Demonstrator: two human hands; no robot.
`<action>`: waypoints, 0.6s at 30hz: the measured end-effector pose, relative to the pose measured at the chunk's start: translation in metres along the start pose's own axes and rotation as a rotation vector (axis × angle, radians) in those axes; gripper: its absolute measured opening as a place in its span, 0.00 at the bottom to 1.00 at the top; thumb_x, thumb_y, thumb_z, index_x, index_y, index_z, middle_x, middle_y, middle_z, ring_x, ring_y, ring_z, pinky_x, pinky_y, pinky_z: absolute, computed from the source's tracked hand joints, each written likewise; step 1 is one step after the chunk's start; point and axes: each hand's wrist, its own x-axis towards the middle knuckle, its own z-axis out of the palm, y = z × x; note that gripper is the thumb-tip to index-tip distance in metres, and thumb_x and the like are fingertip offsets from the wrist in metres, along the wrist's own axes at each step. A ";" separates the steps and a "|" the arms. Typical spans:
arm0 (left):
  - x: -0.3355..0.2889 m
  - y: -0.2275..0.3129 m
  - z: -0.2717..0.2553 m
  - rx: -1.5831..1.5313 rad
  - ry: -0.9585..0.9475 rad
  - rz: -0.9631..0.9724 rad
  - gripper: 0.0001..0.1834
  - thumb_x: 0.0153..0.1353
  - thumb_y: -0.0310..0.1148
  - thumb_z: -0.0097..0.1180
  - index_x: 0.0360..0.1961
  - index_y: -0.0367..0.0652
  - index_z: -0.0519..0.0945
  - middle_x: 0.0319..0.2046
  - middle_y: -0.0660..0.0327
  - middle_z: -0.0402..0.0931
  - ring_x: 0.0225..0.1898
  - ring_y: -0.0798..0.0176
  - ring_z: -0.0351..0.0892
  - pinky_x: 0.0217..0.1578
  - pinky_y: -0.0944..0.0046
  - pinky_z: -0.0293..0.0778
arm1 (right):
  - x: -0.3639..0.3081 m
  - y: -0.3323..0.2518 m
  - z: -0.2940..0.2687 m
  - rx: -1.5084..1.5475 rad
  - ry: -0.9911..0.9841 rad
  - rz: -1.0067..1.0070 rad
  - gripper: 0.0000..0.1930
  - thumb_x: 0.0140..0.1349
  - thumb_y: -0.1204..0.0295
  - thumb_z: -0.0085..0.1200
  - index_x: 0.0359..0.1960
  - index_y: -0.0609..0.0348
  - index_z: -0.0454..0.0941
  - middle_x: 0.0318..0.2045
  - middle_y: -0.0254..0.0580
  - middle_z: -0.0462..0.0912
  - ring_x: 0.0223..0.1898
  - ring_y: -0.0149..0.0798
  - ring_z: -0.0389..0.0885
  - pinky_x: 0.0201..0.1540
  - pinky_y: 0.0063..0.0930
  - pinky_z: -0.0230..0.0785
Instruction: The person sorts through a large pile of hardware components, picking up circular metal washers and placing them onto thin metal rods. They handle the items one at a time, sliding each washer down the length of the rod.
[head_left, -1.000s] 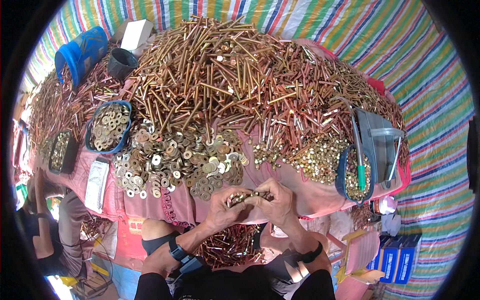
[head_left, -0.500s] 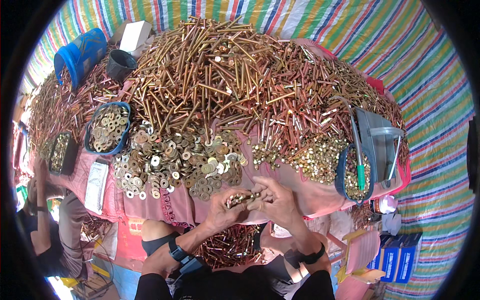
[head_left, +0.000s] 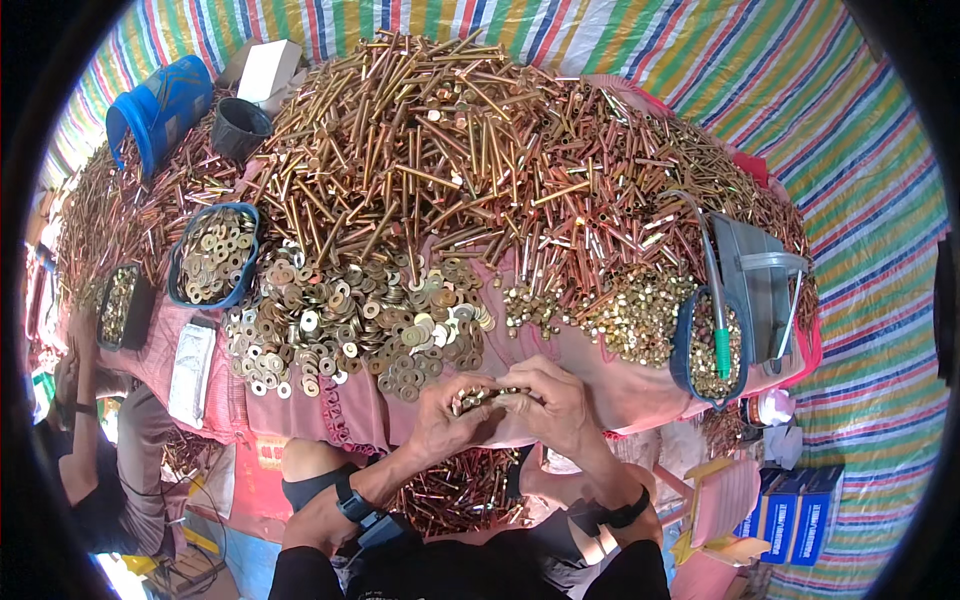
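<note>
- The left grip (head_left: 450,415) is curled closed around several small metal pieces (head_left: 470,399), brass-coloured, bunched near its fingertips.
- The right grip (head_left: 556,405) meets it from the other side, its thumb and fingers pinched at the end of the same bunch; exactly which piece it pinches is too small to tell.
- Both grips are held together over the near edge of the pink cloth (head_left: 625,388), so the pieces sit between them, just this side of the heaps.
- Step in hand, as I judge it: fingertip work on small parts, with the left grip serving as holder and the right as the working side. Whether parts are being joined or only sorted, I cannot tell.
- The next move seems to call for a steady left grip, so nothing spills, and a fine, controlled right pinch.
- Close by, washers (head_left: 412,338) lie ahead to the left, golden nut-like pieces (head_left: 640,330) ahead to the right, and long bolts (head_left: 430,178) beyond both.
</note>
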 end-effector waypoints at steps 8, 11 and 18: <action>0.002 -0.003 0.002 0.036 -0.004 0.076 0.14 0.63 0.21 0.63 0.51 0.34 0.84 0.47 0.53 0.86 0.47 0.64 0.85 0.49 0.63 0.81 | -0.005 -0.006 0.000 -0.031 0.053 0.053 0.14 0.60 0.75 0.74 0.42 0.65 0.81 0.34 0.39 0.85 0.33 0.27 0.84 0.35 0.22 0.78; 0.000 -0.004 0.003 -0.008 0.003 0.036 0.10 0.66 0.23 0.65 0.48 0.34 0.83 0.45 0.54 0.87 0.45 0.65 0.86 0.46 0.64 0.81 | -0.001 0.002 -0.003 0.066 0.063 0.074 0.14 0.62 0.73 0.73 0.42 0.66 0.80 0.34 0.39 0.86 0.33 0.27 0.85 0.35 0.22 0.79; 0.003 -0.009 0.002 -0.163 0.344 -0.073 0.08 0.71 0.29 0.65 0.43 0.38 0.79 0.31 0.67 0.80 0.31 0.75 0.76 0.32 0.71 0.73 | 0.005 0.022 -0.023 0.328 -0.313 0.618 0.10 0.66 0.71 0.69 0.38 0.66 0.83 0.31 0.40 0.88 0.30 0.26 0.84 0.32 0.23 0.77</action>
